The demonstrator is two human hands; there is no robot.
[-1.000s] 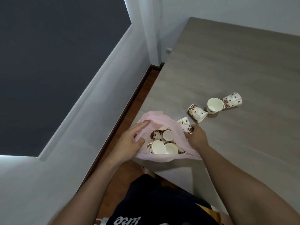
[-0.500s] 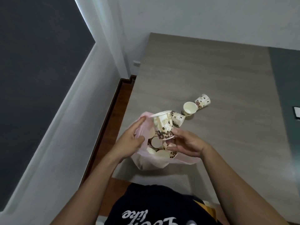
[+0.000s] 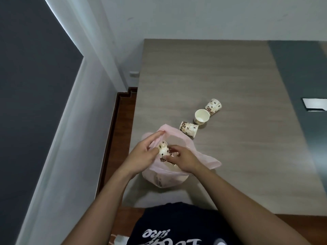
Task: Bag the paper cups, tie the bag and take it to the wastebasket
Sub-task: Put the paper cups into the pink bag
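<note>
A pale pink plastic bag [image 3: 165, 180] sits near the front left corner of the wooden table [image 3: 221, 76]. My left hand [image 3: 141, 156] pinches the bag's left rim and holds its mouth apart. My right hand [image 3: 184, 159] grips a bean-patterned paper cup [image 3: 163, 150] inside the bag's mouth. Three more cups stand in a diagonal row beyond the bag: one on its side [image 3: 189, 129], one upright with its mouth up [image 3: 201, 116], one on its side farthest away [image 3: 213, 106]. The bag's other contents are hidden by my hands.
The table's left edge drops to a wood floor strip [image 3: 120, 129] beside a white wall [image 3: 70, 138]. A grey surface [image 3: 300, 85] with a white card [image 3: 314, 103] adjoins the table on the right. A wall socket [image 3: 134, 74] sits near the far corner.
My right hand picked a cup off the table, lifted it over the bag and has lowered it into the bag's mouth. The camera view has shifted right.
</note>
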